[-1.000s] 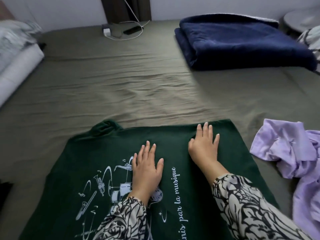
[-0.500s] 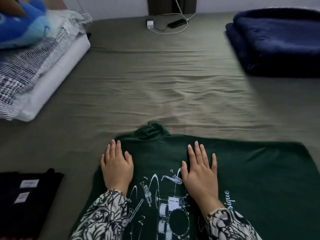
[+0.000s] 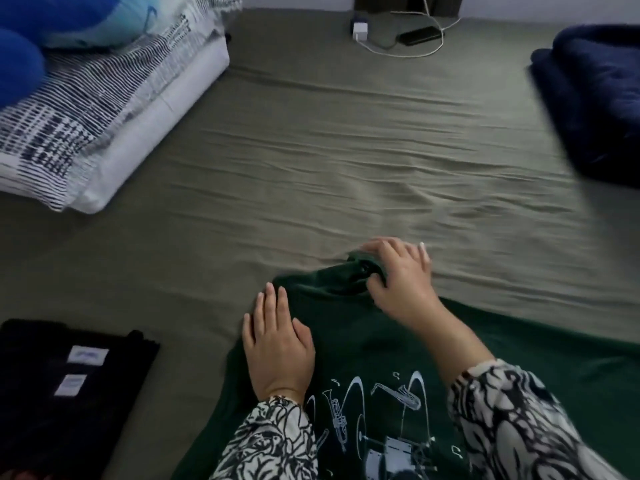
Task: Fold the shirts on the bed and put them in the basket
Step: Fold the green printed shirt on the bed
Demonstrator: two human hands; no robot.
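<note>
A dark green shirt [image 3: 540, 368] with a white print of musical instruments lies spread on the bed in front of me. My left hand [image 3: 277, 344] rests flat on its left part, fingers straight. My right hand [image 3: 398, 275] reaches to the bunched sleeve at the shirt's far edge, and its thumb and fingers pinch that fabric. A folded black garment [image 3: 65, 389] with white labels lies at the lower left. No basket is in view.
The bed [image 3: 346, 161] has a wrinkled olive sheet. Pillows [image 3: 104, 109] and a blue plush are stacked at the far left. A folded navy blanket [image 3: 595, 98] lies at the far right. A charger, cable and phone [image 3: 419, 35] sit at the far edge.
My right hand has left the shirt's chest and moved forward to take hold of the bunched sleeve. My left hand stays flat on the shirt. The view has shifted a little left.
</note>
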